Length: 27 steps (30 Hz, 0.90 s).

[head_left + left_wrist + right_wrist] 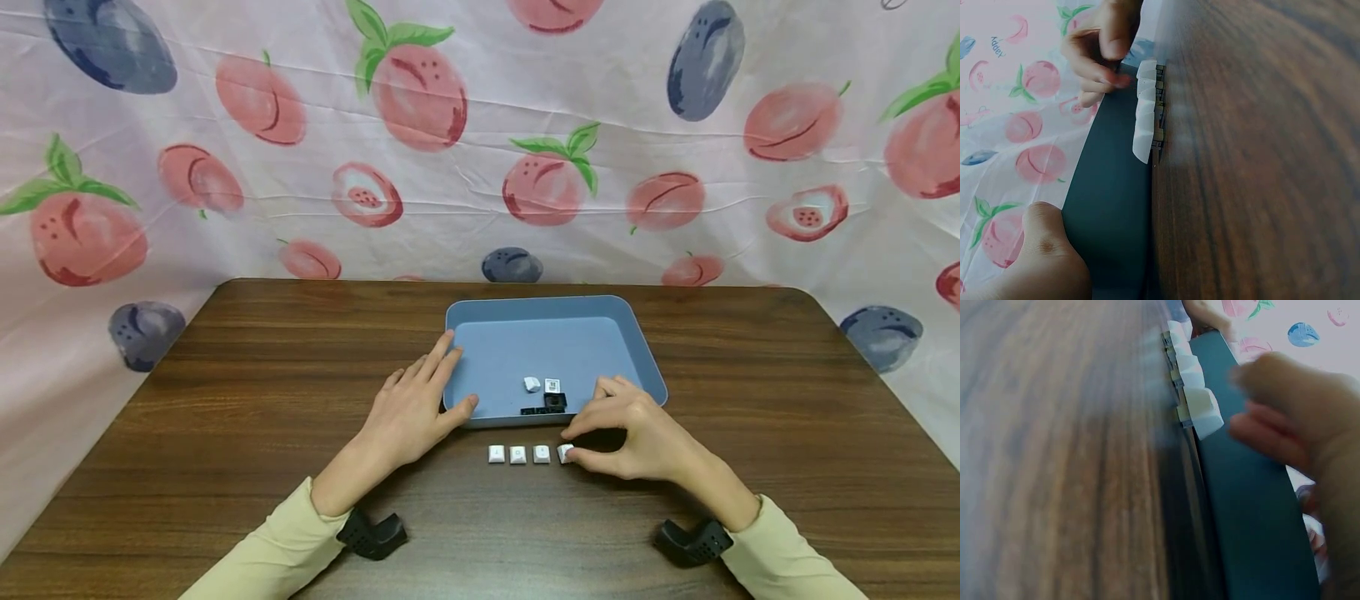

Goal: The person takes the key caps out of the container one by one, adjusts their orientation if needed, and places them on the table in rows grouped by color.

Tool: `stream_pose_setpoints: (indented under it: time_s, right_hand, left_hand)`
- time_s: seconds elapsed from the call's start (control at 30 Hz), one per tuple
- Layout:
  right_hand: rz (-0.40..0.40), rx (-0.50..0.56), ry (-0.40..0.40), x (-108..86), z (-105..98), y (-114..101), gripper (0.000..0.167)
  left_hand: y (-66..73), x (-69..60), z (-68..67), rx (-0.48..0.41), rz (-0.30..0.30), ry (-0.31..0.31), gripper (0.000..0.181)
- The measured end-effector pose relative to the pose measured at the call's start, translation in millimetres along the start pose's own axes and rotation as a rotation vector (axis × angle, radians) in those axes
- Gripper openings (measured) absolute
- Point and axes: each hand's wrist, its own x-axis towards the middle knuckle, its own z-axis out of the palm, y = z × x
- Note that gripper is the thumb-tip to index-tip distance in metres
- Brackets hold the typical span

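Four white keycaps (517, 455) stand in a row on the table in front of a blue tray (540, 308); dark bases show under them in the left wrist view (1144, 112). My right hand (637, 429) is at the row's right end, thumb and index finger apart beside the last keycap (565, 452). The right wrist view shows a small space between the blurred fingers of this hand (1297, 419) and the nearest keycap (1204, 411). My left hand (408, 408) rests with spread fingers at the tray's left edge, its thumb at the near left corner.
Inside the tray lie a white keycap (532, 384), a white square piece (552, 386), a black square piece (555, 401) and several small black parts (534, 411) by the near wall. Behind the wooden table (322, 333) hangs a fruit-patterned cloth (465, 192).
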Motion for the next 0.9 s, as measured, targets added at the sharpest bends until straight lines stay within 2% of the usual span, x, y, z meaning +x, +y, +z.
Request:
stream_pose_setpoints:
  time_s: [0.07,0.17,0.27,0.4,0.5,0.6,0.77,0.9]
  right_hand:
    - [0.004,0.073,0.062,-0.2,0,2,0.004]
    - [0.061,0.113,0.139,-1.0,0,4,0.017]
    - [0.190,0.071,0.168,-0.4,0,2,0.023]
    - [0.415,-0.012,0.152,5.0,-2,-2,0.019]
    - [0.557,-0.060,0.111,9.6,-2,-3,0.019]
    - [0.617,-0.068,0.049,13.3,-1,-4,0.020]
    - [0.598,-0.071,-0.083,18.4,-2,-4,0.025]
    - [0.566,-0.091,-0.217,21.3,-5,-3,0.037]
  left_hand:
    - [0.3,-0.2,0.3,0.002,0.003,0.004,0.077]
    - [0.5,-0.8,0.8,0.004,0.006,0.003,0.077]
    - [-0.2,-1.3,1.5,0.005,0.009,0.003,0.077]
    - [-0.9,-0.8,1.1,0.007,0.006,0.005,0.077]
    - [-1.4,-0.7,1.4,0.011,0.006,0.011,0.077]
    - [-1.6,-1.8,1.7,0.009,0.010,0.012,0.077]
    - [-1.9,-2.3,2.8,0.009,0.022,0.020,0.077]
    - [-2.3,-3.1,4.3,0.009,0.027,0.025,0.076]
